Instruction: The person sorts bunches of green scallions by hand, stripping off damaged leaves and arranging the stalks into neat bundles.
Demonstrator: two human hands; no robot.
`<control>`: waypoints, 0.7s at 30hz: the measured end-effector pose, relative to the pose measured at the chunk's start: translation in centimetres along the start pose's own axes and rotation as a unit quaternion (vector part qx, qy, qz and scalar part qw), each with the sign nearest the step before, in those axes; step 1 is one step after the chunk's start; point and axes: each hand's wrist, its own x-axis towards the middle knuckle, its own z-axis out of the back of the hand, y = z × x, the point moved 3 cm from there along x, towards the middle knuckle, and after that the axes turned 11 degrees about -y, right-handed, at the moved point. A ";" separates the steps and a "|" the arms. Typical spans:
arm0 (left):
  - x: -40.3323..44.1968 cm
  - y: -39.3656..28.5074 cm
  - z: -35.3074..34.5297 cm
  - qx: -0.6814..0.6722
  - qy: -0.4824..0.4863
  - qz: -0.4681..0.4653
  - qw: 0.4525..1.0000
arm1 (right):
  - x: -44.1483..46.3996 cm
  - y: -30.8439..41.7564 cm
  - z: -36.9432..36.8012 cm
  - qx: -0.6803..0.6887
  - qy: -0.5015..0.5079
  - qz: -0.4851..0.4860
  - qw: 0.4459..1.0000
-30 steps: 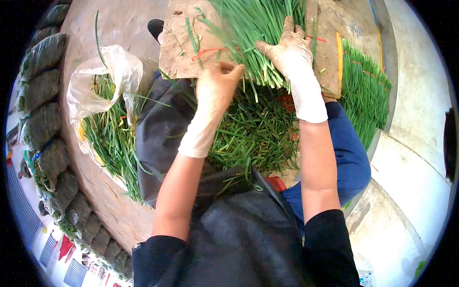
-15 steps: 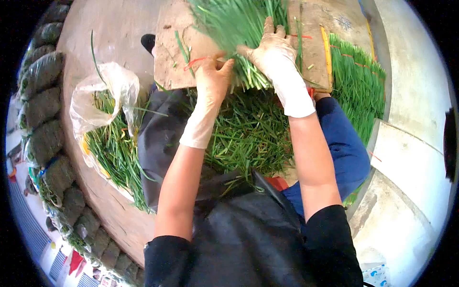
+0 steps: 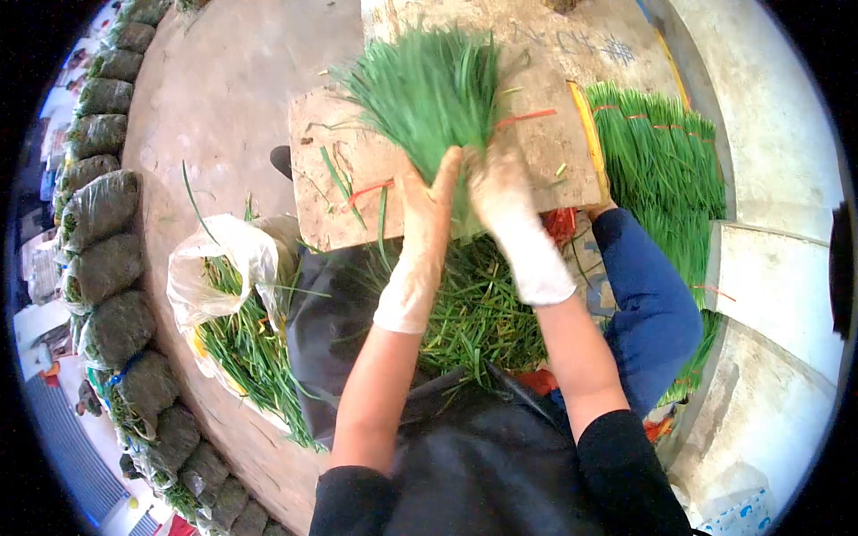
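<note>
A bunch of long, slender green leaves fans out like a brush above the board, a flat, scuffed brown slab with a straight near edge. The left hand, in a thin, pale, wrinkled glove, grasps the bunch's narrow lower part; the right hand, gloved alike, is blurred against its other side, and whether it grips cannot be told. A thin red strip lies on the board's left part. Right of the board, dense upright-looking bundles carry red bands. Left of and nearer than the board, a crumpled, translucent plastic bag holds tangled blades. Below the board's near edge lie matted green scraps, beside a smooth, black, softly creased apron.
</note>
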 end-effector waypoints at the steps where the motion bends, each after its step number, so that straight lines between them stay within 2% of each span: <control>1: -0.2 -0.3 -0.1 -0.023 0.022 0.053 0.998 | -1.7 1.6 -0.4 -0.036 -0.079 0.087 0.992; 2: 0.5 2.4 0.2 -0.047 0.005 0.098 0.994 | -2.0 2.5 -0.5 -0.021 -0.051 0.070 0.996; 4: 0.1 1.4 0.7 -0.046 0.036 0.094 0.994 | -2.4 1.9 -1.4 0.002 -0.055 0.083 0.995; 5: 0.2 1.9 0.7 -0.044 0.034 0.092 0.994 | -2.2 0.8 -2.3 0.003 -0.057 0.130 0.990; 7: 0.1 3.2 1.1 0.053 -0.062 0.025 0.996 | -1.7 0.4 -0.4 0.085 -0.002 0.060 0.995; 8: 0.1 3.5 1.3 0.054 -0.063 0.024 0.996 | -1.5 -0.3 0.3 0.143 0.029 0.008 0.989; 10: 0.3 2.8 1.6 -0.014 -0.037 0.035 0.999 | -0.9 -2.1 0.1 0.270 0.037 -0.032 0.962; 11: 0.1 2.6 2.0 -0.014 -0.018 0.070 0.997 | -1.0 -2.6 -0.4 0.270 0.038 -0.031 0.962; 12: 0.1 2.2 2.4 -0.011 -0.016 0.084 0.996 | -1.1 -2.6 -0.2 0.237 -0.003 -0.053 0.970; 13: 0.2 2.5 2.6 -0.046 -0.015 0.103 0.993 | -1.2 -2.7 -0.1 0.203 -0.045 -0.075 0.975; 14: 0.2 2.8 2.7 -0.080 -0.014 0.123 0.989 | -1.4 -2.5 -0.1 0.203 -0.044 -0.077 0.975; 17: 0.2 2.2 3.1 -0.044 -0.033 0.105 0.993 | -1.5 -1.5 1.0 0.206 -0.066 -0.080 0.973; 19: 0.7 2.2 3.6 0.005 -0.040 0.073 0.997 | -1.5 -1.5 1.3 0.174 -0.007 -0.126 0.977; 20: 0.6 2.4 3.7 0.007 -0.041 0.074 0.996 | -1.6 -1.2 1.6 0.175 -0.004 -0.127 0.976; 21: 0.6 0.8 3.3 -0.006 -0.032 0.078 0.996 | -1.6 -0.5 2.2 0.139 -0.058 -0.052 0.987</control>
